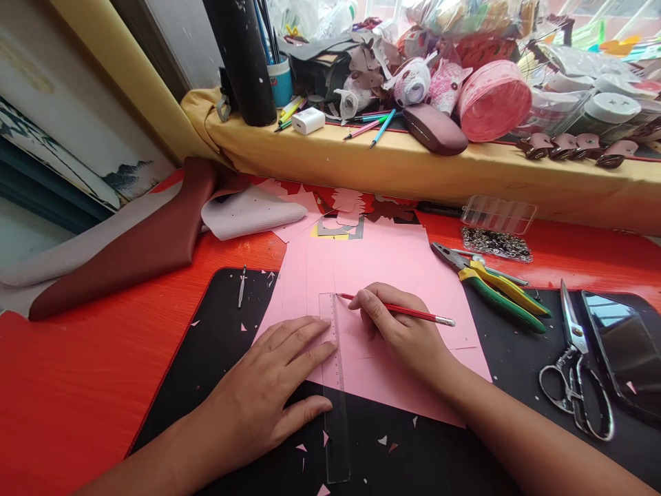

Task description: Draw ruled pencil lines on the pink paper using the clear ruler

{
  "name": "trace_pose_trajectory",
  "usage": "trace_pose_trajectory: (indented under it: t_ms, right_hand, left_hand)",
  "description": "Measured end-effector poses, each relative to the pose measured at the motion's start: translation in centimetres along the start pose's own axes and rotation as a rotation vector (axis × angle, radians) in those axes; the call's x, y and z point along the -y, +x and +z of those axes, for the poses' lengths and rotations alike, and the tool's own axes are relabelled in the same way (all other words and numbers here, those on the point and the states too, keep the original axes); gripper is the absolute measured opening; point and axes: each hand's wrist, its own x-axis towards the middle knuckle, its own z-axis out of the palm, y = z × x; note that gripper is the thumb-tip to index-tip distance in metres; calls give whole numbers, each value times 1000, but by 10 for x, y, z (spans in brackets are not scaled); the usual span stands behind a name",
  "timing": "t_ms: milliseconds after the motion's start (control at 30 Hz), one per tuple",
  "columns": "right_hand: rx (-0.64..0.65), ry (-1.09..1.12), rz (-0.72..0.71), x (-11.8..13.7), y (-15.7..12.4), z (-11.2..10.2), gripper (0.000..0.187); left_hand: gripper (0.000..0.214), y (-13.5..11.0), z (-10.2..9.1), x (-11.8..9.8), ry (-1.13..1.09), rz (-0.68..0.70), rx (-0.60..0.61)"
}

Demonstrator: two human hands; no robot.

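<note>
My left hand (268, 386) lies flat with fingers spread, pressing on a clear plastic ruler (335, 413) that runs top to bottom across a pink sheet (382, 275). My right hand (397, 327) is closed in a writing grip on a red pencil (413, 313). The pencil's tip touches the sheet at the ruler's upper end. The pink sheet rests on a black mat (217, 358) on the red table (77, 386).
Yellow-and-green pliers (496, 286), scissors (575, 372) and a phone (624, 351) lie to the right. A box of metal rings (496, 231) sits behind them. Brown leather (139, 241) lies to the left, a small tool (242, 286) beside it. A cluttered yellow shelf (413, 165) runs behind.
</note>
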Motion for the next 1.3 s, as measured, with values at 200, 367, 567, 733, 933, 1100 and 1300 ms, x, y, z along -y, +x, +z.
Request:
trace_pose_trajectory:
  t_ms: [200,367,567,733,933,1100,1300]
  right_hand:
    - [2,-13,-14,0,0,0,43]
    - [-1,-27,-20,2,1,1,46]
    - [3,-6,-11,2,1,1,46]
    - [2,-15,-9,2,0,0,46]
    - [5,-23,-23,2,0,0,45]
    - [-20,-12,-18,2,-1,-1,51]
    - [-31,16,-22,1,-2,-1,51]
  left_hand:
    - [53,1,2,-3,17,6,-24]
    - [53,2,3,-4,5,-8,-43]
    - [57,1,0,-1,1,1,-11]
    - [57,1,0,0,-5,3,-12]
    - [57,1,-1,0,9,12,7]
    - [58,1,0,0,-2,2,6]
    - [54,1,-1,-1,5,2,-9]
